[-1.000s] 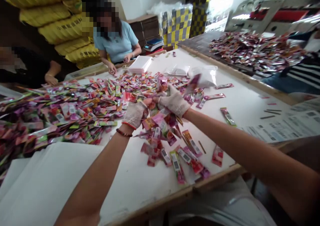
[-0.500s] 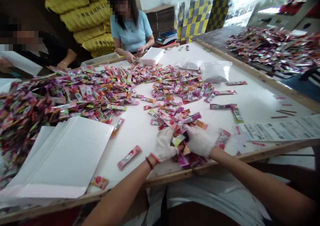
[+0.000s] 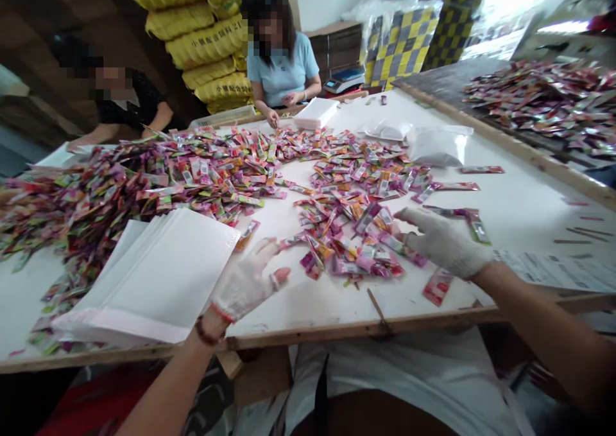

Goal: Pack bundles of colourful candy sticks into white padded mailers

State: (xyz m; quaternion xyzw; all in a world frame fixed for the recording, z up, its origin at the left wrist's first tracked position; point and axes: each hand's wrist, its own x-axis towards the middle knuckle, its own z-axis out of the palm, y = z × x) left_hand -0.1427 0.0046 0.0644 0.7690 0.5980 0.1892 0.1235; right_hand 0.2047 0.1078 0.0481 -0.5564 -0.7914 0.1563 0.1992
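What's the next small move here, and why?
Probably bring the left hand in against the loose packets between the hands: it looks open and empty beside the white stack, while the right hand is open at the packets' other side.

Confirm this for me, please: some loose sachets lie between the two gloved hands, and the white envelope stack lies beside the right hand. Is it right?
Not fully: the head view shows the white envelope stack beside the left hand, not the right hand. Some loose sachets do lie between the two gloved hands.
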